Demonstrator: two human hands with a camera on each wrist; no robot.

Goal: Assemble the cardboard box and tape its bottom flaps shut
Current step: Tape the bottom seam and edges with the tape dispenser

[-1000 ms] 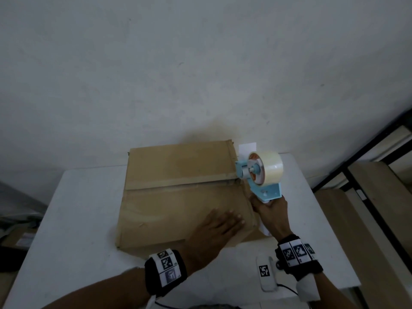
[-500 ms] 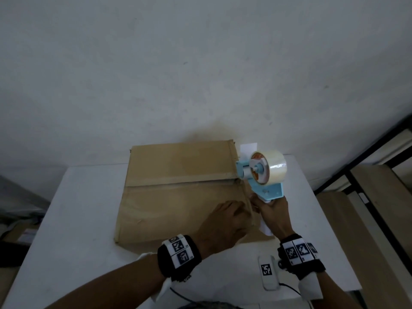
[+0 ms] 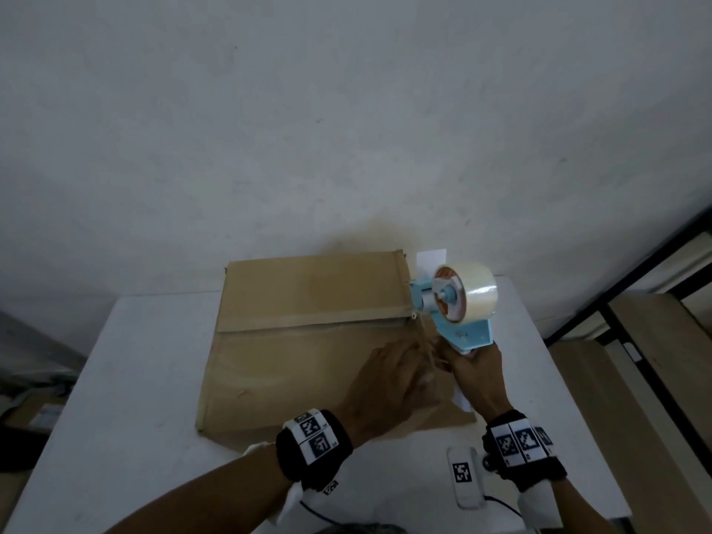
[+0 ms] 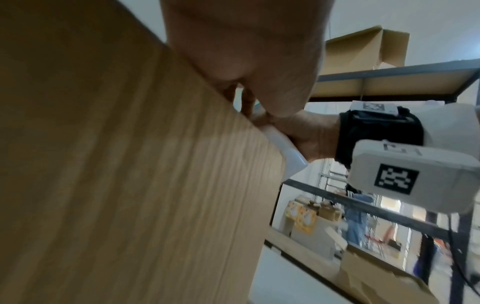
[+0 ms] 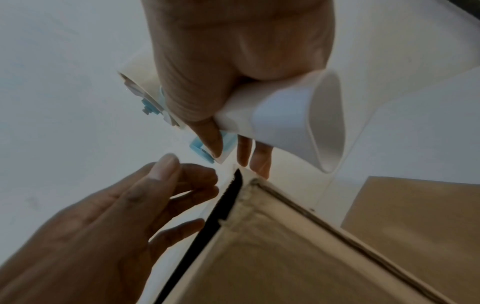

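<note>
I've got the cardboard box [image 3: 308,333] lying on the white surface [image 3: 127,379], bottom flaps folded down, centre seam [image 3: 316,325] running across the top face. R hand [image 3: 476,373] sits just off the seam's right end, fingers wrapped tight round the white handle [image 5: 285,121] of the blue tape dispenser [image 3: 458,302], clear tape roll [image 3: 476,291] on top. L hand [image 3: 389,383] is beside it at the box's right edge, fingers [image 5: 166,176] loose and spread, holding nothing, near the tape's free end, though I can't tell if they touch it. To do this well, imo: press the tape end flat over the box's right edge first, keep the flaps butted w/ the L palm, then draw the dispenser straight along the seam, steady tension, no skew.
</note>
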